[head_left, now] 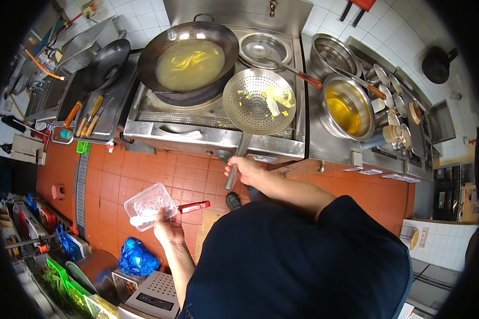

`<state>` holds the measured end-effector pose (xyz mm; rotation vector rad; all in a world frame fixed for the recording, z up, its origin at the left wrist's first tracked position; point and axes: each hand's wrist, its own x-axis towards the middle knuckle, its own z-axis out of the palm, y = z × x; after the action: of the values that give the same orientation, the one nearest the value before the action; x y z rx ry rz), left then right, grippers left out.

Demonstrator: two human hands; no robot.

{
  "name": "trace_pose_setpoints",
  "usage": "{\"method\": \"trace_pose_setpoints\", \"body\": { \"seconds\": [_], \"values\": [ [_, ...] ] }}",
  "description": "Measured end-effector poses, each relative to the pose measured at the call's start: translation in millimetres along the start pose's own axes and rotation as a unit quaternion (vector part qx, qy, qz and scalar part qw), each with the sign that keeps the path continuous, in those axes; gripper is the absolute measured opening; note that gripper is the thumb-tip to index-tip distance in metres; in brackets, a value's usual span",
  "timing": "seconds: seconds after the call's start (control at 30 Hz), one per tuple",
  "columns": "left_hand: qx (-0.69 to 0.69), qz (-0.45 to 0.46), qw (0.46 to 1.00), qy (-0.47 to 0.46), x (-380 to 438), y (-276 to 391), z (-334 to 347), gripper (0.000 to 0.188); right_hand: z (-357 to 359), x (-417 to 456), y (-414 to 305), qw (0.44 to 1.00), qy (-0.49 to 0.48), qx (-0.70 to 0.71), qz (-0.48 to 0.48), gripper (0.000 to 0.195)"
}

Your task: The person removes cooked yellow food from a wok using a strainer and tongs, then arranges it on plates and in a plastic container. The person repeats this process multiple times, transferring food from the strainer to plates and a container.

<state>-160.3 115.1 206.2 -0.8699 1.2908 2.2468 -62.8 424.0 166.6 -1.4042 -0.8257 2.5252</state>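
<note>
My right hand (245, 170) grips the tubular handle of a large perforated metal strainer (247, 111), which is held over the front of the stove. Several pale yellow vegetable pieces (277, 99) lie in its bowl, mostly on the right side. In my left hand (169, 230) is a clear plastic tub (143, 201), held over the floor; its white contents are too bright to make out. A red-handled item (194, 206) sticks out beside that hand, its other end hidden. A wok (148, 69) on the burner contains cloudy yellowish liquid (173, 77) with yellow strips (191, 60) floating in it.
Right of the stove stands a steel bowl of yellow oil (343, 113) near several metal cups (387, 95). A ladle (293, 71) rests across a round steel pan (263, 50). Knives (90, 119) lie on the left counter. A blue plastic bag (137, 257) is low left.
</note>
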Motion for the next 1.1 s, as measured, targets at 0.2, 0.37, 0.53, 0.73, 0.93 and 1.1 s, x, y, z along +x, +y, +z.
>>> {"method": "trace_pose_setpoints", "body": {
  "seconds": [0.2, 0.37, 0.53, 0.73, 0.93, 1.1],
  "values": [
    [0.040, 0.017, 0.999, 0.021, 21.3, -3.3, -27.2, 0.022, -65.0, -58.3, -19.3, 0.992, 0.042, -0.103, -0.059, 0.012],
    [0.058, 0.019, 0.997, 0.055, 40.8, -11.2, -55.1, 0.023, -72.9, -145.2, -54.1, 0.963, 0.070, -0.244, -0.088, 0.013],
    [0.054, 0.017, 0.997, 0.056, 38.8, -19.8, -50.0, 0.020, -60.8, -162.4, -115.4, 0.919, 0.089, -0.329, -0.197, 0.014],
    [0.038, 0.031, 0.999, 0.015, 19.9, -28.0, -27.2, 0.019, 0.7, -105.8, -234.0, 0.821, 0.089, -0.468, -0.313, 0.012],
    [0.019, 0.049, 0.997, 0.053, -7.0, -34.6, -32.3, 0.022, 60.7, -31.1, -320.1, 0.872, 0.001, -0.426, -0.242, 0.010],
    [-0.034, 0.068, 0.987, 0.142, -23.7, -50.1, -57.0, 0.023, 73.2, 52.8, -359.1, 0.826, -0.012, -0.504, -0.251, 0.012]
  ]
}}
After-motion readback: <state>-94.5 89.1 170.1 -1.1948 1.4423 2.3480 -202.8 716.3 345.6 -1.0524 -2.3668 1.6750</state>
